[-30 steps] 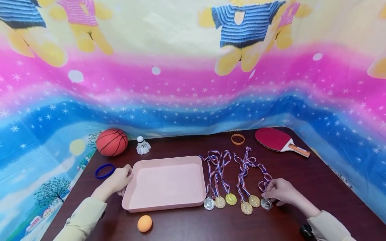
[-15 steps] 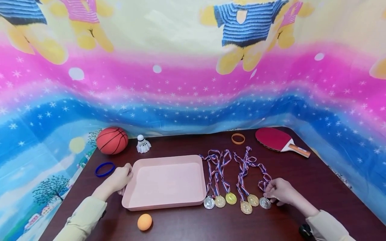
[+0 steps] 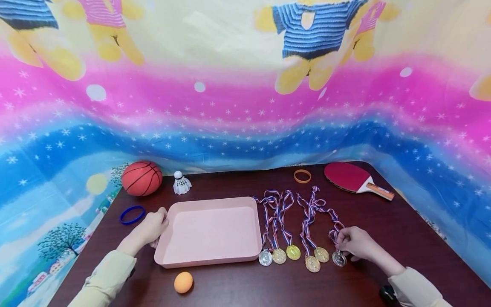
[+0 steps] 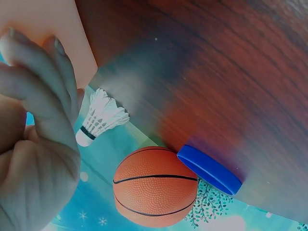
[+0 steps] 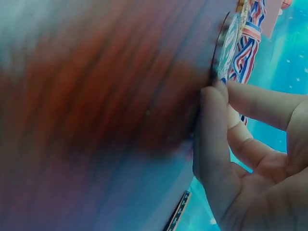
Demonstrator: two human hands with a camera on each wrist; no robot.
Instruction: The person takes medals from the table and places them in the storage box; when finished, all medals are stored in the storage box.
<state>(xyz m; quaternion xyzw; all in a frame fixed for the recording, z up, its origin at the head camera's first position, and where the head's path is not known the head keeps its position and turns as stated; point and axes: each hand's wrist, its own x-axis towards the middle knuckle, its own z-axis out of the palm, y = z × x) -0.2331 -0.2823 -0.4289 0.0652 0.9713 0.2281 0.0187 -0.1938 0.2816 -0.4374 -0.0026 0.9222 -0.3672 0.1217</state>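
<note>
Right grip (image 3: 357,242) pinching round silver medal (image 3: 339,258); left grip (image 3: 154,224) pinching pink rectangular tray (image 3: 210,259).
Five ribboned gold-and-silver medals (image 3: 293,252) lie between; smooth orange ball (image 3: 183,282) near tray.

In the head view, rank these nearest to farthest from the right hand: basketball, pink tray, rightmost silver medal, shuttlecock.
1. Rightmost silver medal, at the right hand
2. Pink tray, left of the hand
3. Shuttlecock, behind the tray
4. Basketball, left of the shuttlecock
</note>
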